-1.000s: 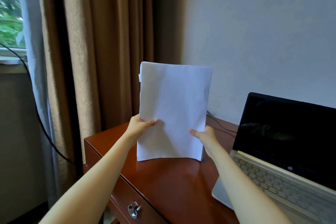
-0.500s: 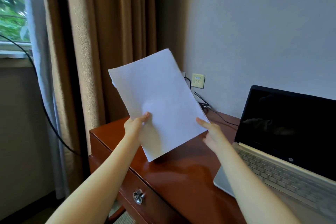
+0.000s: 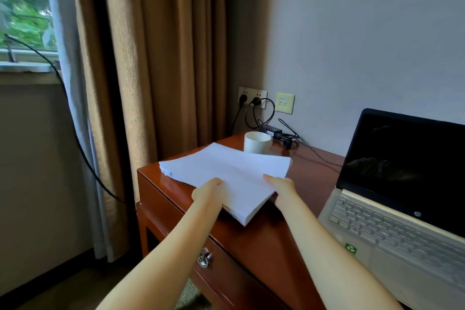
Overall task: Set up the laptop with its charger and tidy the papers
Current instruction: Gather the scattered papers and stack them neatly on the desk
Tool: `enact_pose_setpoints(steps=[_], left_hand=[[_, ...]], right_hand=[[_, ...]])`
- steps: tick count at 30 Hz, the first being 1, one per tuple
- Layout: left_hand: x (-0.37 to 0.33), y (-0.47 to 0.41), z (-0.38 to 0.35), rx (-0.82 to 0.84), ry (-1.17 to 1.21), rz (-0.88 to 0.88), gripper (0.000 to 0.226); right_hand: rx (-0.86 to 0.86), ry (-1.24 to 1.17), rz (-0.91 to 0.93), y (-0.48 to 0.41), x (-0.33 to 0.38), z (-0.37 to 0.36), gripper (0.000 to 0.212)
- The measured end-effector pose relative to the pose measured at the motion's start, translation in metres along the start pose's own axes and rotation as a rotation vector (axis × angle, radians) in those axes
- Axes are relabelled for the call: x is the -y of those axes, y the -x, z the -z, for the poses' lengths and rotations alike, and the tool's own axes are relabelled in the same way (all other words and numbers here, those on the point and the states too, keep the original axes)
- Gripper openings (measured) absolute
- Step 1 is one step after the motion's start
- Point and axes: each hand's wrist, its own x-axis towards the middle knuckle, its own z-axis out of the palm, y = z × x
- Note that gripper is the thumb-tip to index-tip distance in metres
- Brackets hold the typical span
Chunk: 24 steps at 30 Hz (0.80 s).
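Over the tabletop (image 3: 264,241), left of the open laptop (image 3: 402,184), the paper stack (image 3: 226,171) hangs low and tilted, the mug (image 3: 258,143) likewise left of the laptop but farther back, left hand (image 3: 208,191) and right hand (image 3: 281,186) each with a grip holding a near edge; advised: lower it flat without nudging the mug.

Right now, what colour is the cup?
The cup is creamy white, seen best in the head view.
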Motion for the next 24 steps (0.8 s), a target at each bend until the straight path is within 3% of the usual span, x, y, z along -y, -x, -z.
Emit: enact_pose_setpoints(steps=[2,4,9,16,19,22,24], left_hand=[[-0.004,0.005,-0.001,-0.043,0.044,0.096,0.044],[-0.002,0.005,-0.002,-0.087,-0.002,0.046,0.058],[0.019,0.016,-0.003,-0.154,-0.277,-0.375,0.078],[0.021,0.026,-0.01,-0.124,-0.416,-0.45,0.076],[0.022,0.034,-0.016,-0.172,-0.46,-0.564,0.065],[0.021,0.033,-0.017,-0.218,-0.51,-0.496,0.061],[0.026,0.027,-0.014,-0.251,-0.665,-0.488,0.068]], right_hand=[[-0.032,0.039,-0.021,-0.003,-0.002,0.003,0.043],[-0.064,0.094,-0.011,-0.009,-0.004,0.004,0.043],[-0.213,0.3,0.104,-0.007,-0.01,0.003,0.044],[-0.145,0.299,0.066,0.003,-0.011,0.001,0.057],[-0.149,0.418,0.166,0.01,-0.019,-0.001,0.063],[-0.206,0.509,0.273,0.019,-0.024,-0.005,0.08],[-0.231,0.56,0.309,0.028,-0.026,-0.006,0.079]])
